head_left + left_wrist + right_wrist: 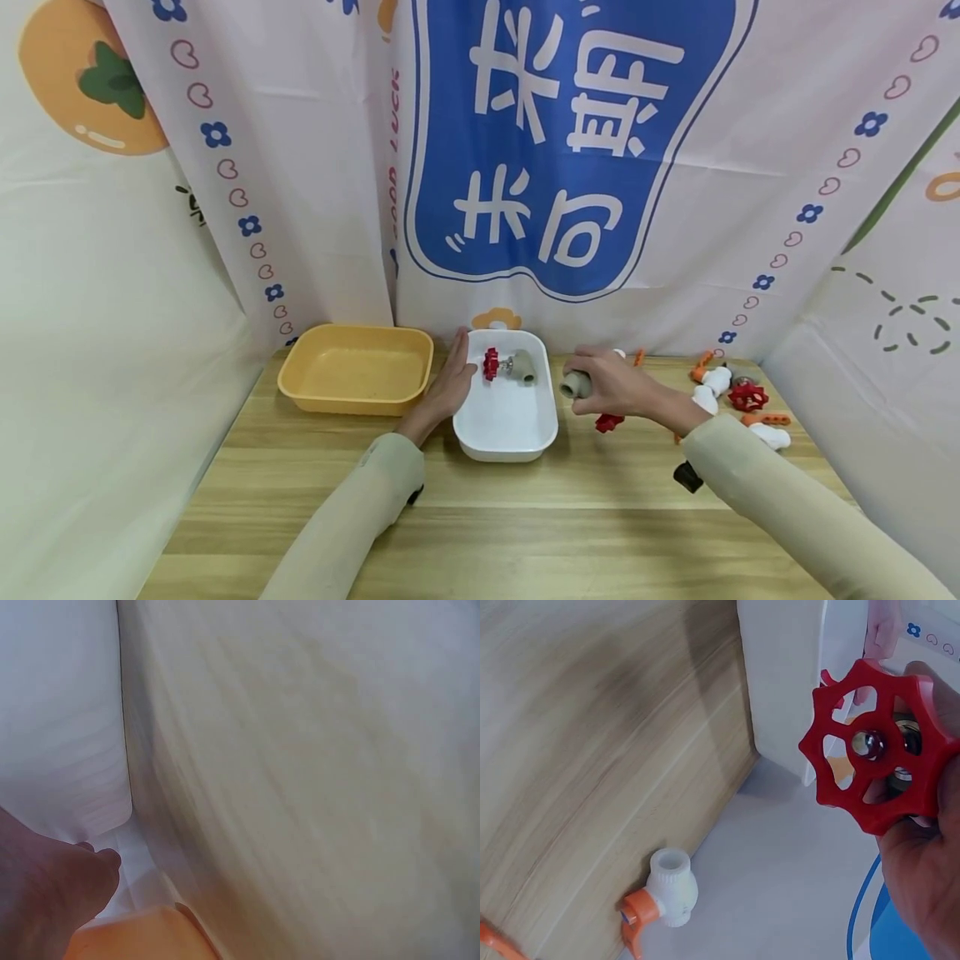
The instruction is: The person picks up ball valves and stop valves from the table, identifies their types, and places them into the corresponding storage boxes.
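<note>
My right hand (611,383) grips a grey valve (575,384) just right of the white tray (506,429), above the table. Its red handwheel (934,776) fills much of the right wrist view, facing the camera. My left hand (452,379) rests along the tray's left wall with its fingers extended. Inside the tray lies another grey valve (523,367) on its side, its red handwheel pointing left. The left wrist view catches only part of the left hand (56,889) beside the white tray wall.
Left of the white tray stands a yellow tray (356,406). Several white valves (717,380) with orange levers lie at the table's right, along with a grey one with a red handwheel (747,397). A printed cloth (330,167) hangs behind the wooden table (525,533).
</note>
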Demonstrator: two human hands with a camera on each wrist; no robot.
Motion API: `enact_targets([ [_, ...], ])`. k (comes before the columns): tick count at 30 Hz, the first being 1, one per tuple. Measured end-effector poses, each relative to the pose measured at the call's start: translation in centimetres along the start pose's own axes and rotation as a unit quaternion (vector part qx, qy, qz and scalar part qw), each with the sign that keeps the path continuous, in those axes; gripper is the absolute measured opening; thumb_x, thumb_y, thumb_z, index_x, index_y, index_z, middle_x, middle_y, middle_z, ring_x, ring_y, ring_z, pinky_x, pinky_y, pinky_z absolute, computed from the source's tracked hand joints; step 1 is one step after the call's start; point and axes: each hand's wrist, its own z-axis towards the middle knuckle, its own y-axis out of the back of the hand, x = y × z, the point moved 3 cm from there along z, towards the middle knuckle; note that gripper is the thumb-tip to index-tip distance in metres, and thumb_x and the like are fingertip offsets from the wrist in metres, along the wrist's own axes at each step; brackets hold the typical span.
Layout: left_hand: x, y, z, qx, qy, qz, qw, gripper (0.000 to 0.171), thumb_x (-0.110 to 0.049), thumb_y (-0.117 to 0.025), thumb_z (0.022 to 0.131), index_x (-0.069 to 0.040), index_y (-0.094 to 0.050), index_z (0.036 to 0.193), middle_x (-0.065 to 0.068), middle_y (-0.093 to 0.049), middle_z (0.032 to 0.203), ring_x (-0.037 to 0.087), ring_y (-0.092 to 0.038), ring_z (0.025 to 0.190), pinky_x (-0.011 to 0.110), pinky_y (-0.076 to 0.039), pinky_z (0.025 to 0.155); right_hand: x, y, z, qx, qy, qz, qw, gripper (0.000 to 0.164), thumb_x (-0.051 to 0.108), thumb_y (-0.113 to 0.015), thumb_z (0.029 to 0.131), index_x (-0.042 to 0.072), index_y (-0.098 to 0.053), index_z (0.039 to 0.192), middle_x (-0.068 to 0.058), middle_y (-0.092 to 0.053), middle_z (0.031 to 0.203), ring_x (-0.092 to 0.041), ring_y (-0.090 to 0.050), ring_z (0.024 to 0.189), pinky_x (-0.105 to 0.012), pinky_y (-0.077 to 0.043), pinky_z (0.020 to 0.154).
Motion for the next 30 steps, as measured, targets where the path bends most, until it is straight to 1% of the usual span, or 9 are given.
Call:
enact_targets([
  [8, 0.1, 0.1, -0.1, 0.000, 0.007, 0.001, 1.0000, 0.069, -0.028, -0.031, 0.113, -0.020, 0.008, 0.170, -0.009, 0.017, 0.177, 0.016, 0.012, 0.164, 0.047, 0.001, 0.133, 0.9, -0.5, 1.6, 0.017, -0.003, 0.022, 1.000, 0.035, 0.015, -0.088, 0.074, 0.011, -0.077, 0.107, 0.002, -0.063, 0.095, -0.010, -0.057, 0.077, -0.021, -0.051, 0.061],
  [12, 0.1, 0.0, -0.1, -0.001, 0.006, 0.002, 1.0000, 0.069, -0.027, -0.031, 0.113, -0.020, 0.008, 0.170, -0.010, 0.017, 0.177, 0.015, 0.012, 0.164, 0.046, 0.000, 0.134, 1.4, -0.5, 2.3, 0.017, 0.002, 0.026, 1.000, 0.034, 0.015, -0.089, 0.075, 0.010, -0.076, 0.106, 0.000, -0.064, 0.098, -0.012, -0.058, 0.079, -0.022, -0.052, 0.064],
  [16, 0.1, 0.0, 0.0, 0.001, 0.002, 0.001, 1.0000, 0.069, -0.027, -0.031, 0.113, -0.019, 0.007, 0.170, -0.009, 0.016, 0.177, 0.015, 0.011, 0.164, 0.046, 0.000, 0.134, 1.8, -0.6, 3.0, 0.020, -0.002, 0.033, 0.999, 0.033, 0.013, -0.087, 0.075, 0.010, -0.074, 0.105, -0.001, -0.064, 0.100, -0.013, -0.060, 0.080, -0.022, -0.054, 0.065],
  [23, 0.0, 0.0, 0.0, 0.002, 0.001, 0.006, 1.0000, 0.069, -0.027, -0.031, 0.113, -0.018, 0.008, 0.170, -0.008, 0.017, 0.177, 0.015, 0.011, 0.164, 0.045, 0.000, 0.134, 2.4, -1.0, 4.3, 0.029, 0.001, 0.028, 0.999, 0.035, 0.015, -0.088, 0.076, 0.009, -0.074, 0.108, -0.002, -0.065, 0.101, -0.014, -0.059, 0.082, -0.023, -0.053, 0.066],
  [30, -0.1, 0.0, 0.0, 0.000, -0.001, 0.008, 1.0000, 0.069, -0.027, -0.030, 0.113, -0.018, 0.007, 0.170, -0.007, 0.015, 0.178, 0.016, 0.011, 0.164, 0.045, 0.000, 0.134, 2.9, -1.5, 5.5, 0.038, 0.005, 0.027, 0.999, 0.037, 0.019, -0.089, 0.078, 0.009, -0.075, 0.110, -0.004, -0.067, 0.103, -0.016, -0.061, 0.084, -0.022, -0.056, 0.070],
])
